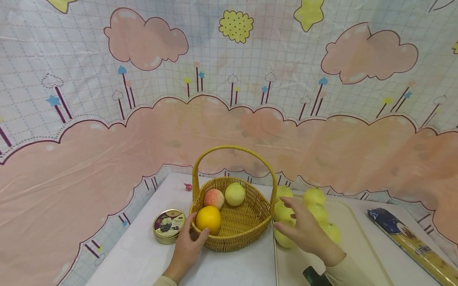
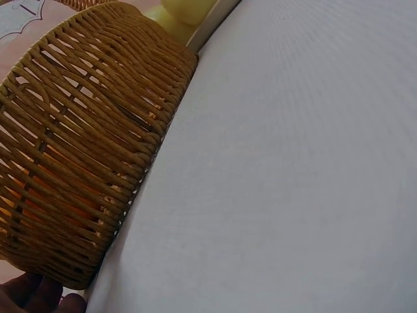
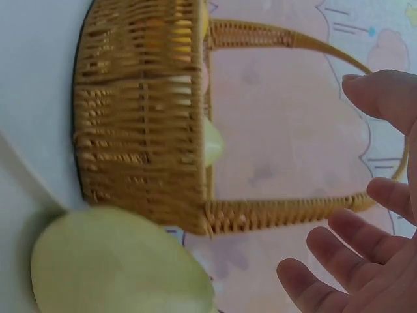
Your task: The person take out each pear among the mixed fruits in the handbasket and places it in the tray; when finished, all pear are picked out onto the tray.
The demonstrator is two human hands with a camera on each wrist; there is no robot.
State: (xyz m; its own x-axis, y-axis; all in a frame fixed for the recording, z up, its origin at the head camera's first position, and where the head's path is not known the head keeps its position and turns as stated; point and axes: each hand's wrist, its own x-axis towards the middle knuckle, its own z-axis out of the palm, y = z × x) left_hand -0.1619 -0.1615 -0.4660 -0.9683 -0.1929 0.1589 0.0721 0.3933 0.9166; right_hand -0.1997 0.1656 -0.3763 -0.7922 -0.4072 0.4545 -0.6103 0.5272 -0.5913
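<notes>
A wicker basket (image 1: 229, 243) with a tall handle stands on the table. Inside lie an orange (image 1: 208, 219), a peach (image 1: 214, 199) and a pale yellow-green pear (image 1: 235, 194). My left hand (image 1: 189, 248) holds the basket at its left front side, thumb and fingers spread along the rim by the orange. In the left wrist view, fingertips (image 2: 44, 297) touch the woven wall. To the right of the basket, my right hand (image 1: 307, 228) hovers over several pears (image 1: 284, 234), its fingers apart and nothing between them. One pear (image 3: 120, 264) shows large in the right wrist view.
The pears sit on a cream tray (image 1: 358, 246). Left of the basket is a round tin (image 1: 169, 226) with fruit on its lid. Behind it lies a small red wrapped piece (image 1: 188, 186). A long blue and gold packet (image 1: 411, 242) lies at the far right.
</notes>
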